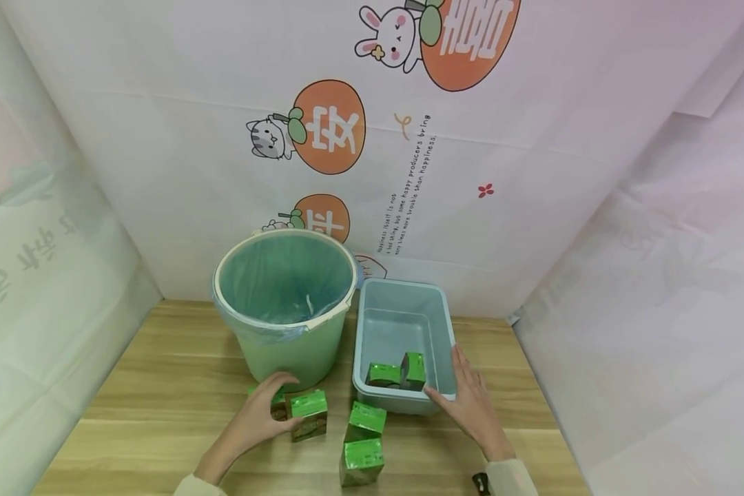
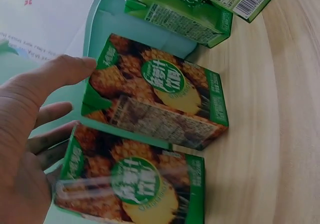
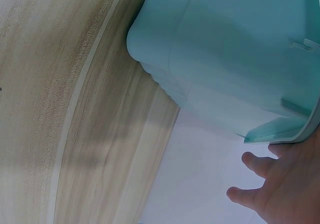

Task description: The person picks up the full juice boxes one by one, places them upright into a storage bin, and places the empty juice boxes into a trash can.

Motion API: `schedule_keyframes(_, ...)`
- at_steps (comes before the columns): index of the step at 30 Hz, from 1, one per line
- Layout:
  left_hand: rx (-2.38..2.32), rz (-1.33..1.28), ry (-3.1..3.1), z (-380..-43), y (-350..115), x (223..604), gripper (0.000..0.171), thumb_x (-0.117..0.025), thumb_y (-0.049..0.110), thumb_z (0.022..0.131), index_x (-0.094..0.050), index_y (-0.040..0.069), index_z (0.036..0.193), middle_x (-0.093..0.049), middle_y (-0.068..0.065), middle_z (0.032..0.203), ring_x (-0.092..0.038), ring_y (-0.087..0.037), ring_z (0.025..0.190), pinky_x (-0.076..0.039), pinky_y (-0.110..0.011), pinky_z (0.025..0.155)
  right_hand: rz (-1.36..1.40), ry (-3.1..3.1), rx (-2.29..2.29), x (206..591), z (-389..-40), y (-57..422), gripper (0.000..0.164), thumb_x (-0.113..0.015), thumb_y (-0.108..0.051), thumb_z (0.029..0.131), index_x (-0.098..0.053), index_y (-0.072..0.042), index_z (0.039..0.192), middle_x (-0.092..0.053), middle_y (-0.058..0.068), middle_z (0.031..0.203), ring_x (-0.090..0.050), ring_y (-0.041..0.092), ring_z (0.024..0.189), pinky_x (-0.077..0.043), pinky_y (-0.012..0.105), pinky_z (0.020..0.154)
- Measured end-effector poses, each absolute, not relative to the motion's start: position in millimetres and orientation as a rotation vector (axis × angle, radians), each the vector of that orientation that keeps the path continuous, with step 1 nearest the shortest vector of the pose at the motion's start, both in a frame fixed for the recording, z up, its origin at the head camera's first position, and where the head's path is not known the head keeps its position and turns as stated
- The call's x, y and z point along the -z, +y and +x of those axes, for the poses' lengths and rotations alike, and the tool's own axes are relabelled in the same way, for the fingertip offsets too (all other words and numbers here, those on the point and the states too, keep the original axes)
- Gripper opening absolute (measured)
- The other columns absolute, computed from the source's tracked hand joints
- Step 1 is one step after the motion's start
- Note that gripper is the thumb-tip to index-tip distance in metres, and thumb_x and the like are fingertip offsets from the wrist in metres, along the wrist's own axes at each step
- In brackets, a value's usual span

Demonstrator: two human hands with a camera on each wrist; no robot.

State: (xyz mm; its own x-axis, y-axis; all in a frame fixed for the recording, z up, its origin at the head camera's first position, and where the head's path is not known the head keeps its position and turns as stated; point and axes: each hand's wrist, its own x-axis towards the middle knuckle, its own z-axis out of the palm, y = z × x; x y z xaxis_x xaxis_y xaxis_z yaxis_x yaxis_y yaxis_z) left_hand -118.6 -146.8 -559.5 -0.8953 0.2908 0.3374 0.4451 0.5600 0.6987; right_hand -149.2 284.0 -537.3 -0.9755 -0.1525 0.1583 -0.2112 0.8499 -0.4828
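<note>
Two pineapple juice cartons (image 1: 310,415) (image 2: 157,86) with green tops stand side by side in front of the bucket. My left hand (image 1: 262,415) reaches over them, thumb at the top edge of one carton, other fingers loosely spread behind. Whether it presses on either carton I cannot tell. Two more juice cartons (image 1: 362,463) stand close together to the right, green sides showing in the left wrist view. My right hand (image 1: 473,406) rests at the right front corner of a blue plastic tub (image 1: 403,286), fingers extended along its outside. Inside the tub lie two green-topped cartons (image 1: 413,372).
A green bucket (image 1: 297,358) lined with a bag stands left of the tub, near the back wall. Printed white cloth (image 1: 446,227) encloses the wooden tabletop (image 1: 155,406) at the back and both sides. A small black object (image 1: 481,483) shows by the right sleeve.
</note>
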Motion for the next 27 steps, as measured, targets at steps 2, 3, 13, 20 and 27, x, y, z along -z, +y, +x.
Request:
schedule_keyframes(2,1.244,-0.601,-2.612,-119.3,-149.0,562.4,0.062,-0.098,0.02,0.076,-0.067,0.003,0.127,-0.065,-0.011,0.13,-0.063,-0.037,0.122,-0.055,-0.057,0.099,0.285,-2.907,-0.782,537.8,-149.0,284.0,0.107,-0.069,-0.056,0.097,-0.014,0.001,0.168,-0.011,0.022,0.175,-0.024,0.05,0.155,-0.009,0.073,0.122)
schedule_keyframes(3,1.234,-0.594,-2.613,-120.0,-150.2,563.4,0.063,-0.099,0.022,0.075,-0.068,0.004,0.127,-0.065,-0.009,0.13,-0.063,-0.036,0.121,-0.055,-0.056,0.099,0.285,-2.904,-0.78,538.0,-148.9,284.0,0.107,-0.069,-0.056,0.097,-0.014,0.002,0.168,-0.012,0.022,0.174,-0.025,0.05,0.154,-0.01,0.074,0.122)
schedule_keyframes(13,1.165,-0.63,-2.612,-121.7,-166.8,563.2,0.071,-0.101,0.022,0.067,-0.068,0.005,0.127,-0.065,-0.011,0.129,-0.063,-0.039,0.12,-0.053,-0.063,0.1,0.275,-2.913,-0.784,537.9,-149.1,283.2,0.107,-0.068,-0.057,0.097,-0.013,0.001,0.168,-0.011,0.022,0.175,-0.025,0.05,0.154,-0.009,0.073,0.122)
schedule_keyframes(20,1.192,-0.535,-2.658,-116.4,-183.4,565.9,0.072,-0.101,0.015,0.068,-0.066,0.002,0.13,-0.066,-0.015,0.129,-0.065,-0.042,0.117,-0.054,-0.064,0.098,0.276,-2.916,-0.805,536.5,-149.1,281.9,0.107,-0.069,-0.057,0.097,-0.012,0.001,0.168,-0.01,0.022,0.175,-0.023,0.051,0.155,-0.007,0.073,0.123)
schedule_keyframes(27,1.256,-0.447,-2.669,-118.2,-195.1,574.3,0.061,-0.097,0.005,0.069,-0.067,0.002,0.122,-0.069,-0.005,0.114,-0.067,-0.028,0.103,-0.058,-0.051,0.09,0.273,-2.92,-0.794,536.6,-149.3,282.3,0.107,-0.068,-0.056,0.098,-0.011,0.0,0.169,-0.009,0.021,0.175,-0.025,0.051,0.154,-0.007,0.073,0.122)
